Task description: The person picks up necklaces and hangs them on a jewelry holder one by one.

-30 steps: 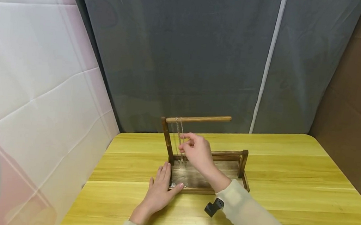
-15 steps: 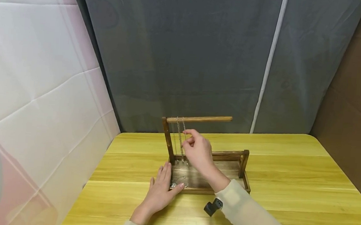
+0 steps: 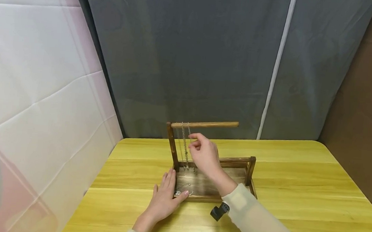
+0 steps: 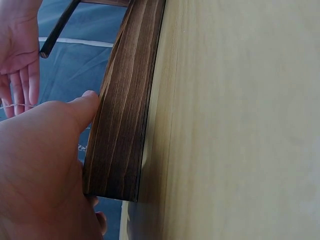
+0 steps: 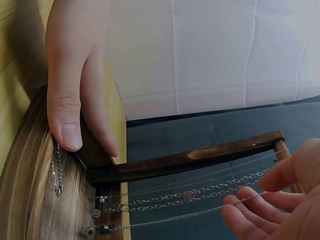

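Note:
A dark wooden jewellery stand (image 3: 211,124) has a top bar over a shallow tray (image 3: 213,186). Several silver chain necklaces (image 5: 155,201) hang from the bar near its upright. My right hand (image 3: 205,156) pinches the outermost chain necklace (image 5: 175,218), drawing it slightly away from the others; fingers hide part of it. Small pendants dangle at the lower ends, just over the tray. My left hand (image 3: 164,197) rests on the tray's near left corner, fingers straight along the side and thumb on the front rim. Beside that thumb lies another silver chain (image 5: 57,172) inside the tray.
The stand sits on a yellow wood-grain table (image 3: 298,190). A lower wooden rail (image 3: 235,159) runs along the tray's back, ending in a short post on the right. Grey fabric (image 3: 193,58) hangs behind, with a white panel (image 3: 45,65) at left and a brown one (image 3: 367,108) at right.
My right hand has shifted slightly right with the outermost necklace, widening its gap from the others along the bar. The left hand stays at the tray corner.

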`<state>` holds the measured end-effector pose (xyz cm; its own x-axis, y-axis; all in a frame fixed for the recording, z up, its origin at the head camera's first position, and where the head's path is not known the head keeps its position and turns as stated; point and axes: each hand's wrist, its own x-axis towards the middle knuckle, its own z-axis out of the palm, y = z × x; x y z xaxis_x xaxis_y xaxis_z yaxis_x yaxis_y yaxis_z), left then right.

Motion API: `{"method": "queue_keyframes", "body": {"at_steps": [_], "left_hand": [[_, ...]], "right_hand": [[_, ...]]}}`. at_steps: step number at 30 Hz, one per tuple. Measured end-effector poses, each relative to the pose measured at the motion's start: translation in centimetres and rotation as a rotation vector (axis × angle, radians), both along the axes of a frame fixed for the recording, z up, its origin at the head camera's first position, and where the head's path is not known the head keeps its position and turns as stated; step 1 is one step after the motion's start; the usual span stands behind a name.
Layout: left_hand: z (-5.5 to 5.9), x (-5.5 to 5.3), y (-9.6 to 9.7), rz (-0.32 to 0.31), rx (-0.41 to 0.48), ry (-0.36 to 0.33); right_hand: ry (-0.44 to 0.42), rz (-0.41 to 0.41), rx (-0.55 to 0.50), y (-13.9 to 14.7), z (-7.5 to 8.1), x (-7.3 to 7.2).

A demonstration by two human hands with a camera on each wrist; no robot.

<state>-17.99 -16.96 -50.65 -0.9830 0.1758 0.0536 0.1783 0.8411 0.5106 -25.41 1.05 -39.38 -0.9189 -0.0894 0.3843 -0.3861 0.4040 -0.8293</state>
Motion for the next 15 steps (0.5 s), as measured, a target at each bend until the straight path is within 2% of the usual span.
{"method": "queue_keyframes", "body": {"at_steps": [15], "left_hand": [[-0.25,0.21,-0.08,0.000,0.005,0.007]], "right_hand": [[-0.009,0.006,-0.007,0.18,-0.02,0.72]]}}
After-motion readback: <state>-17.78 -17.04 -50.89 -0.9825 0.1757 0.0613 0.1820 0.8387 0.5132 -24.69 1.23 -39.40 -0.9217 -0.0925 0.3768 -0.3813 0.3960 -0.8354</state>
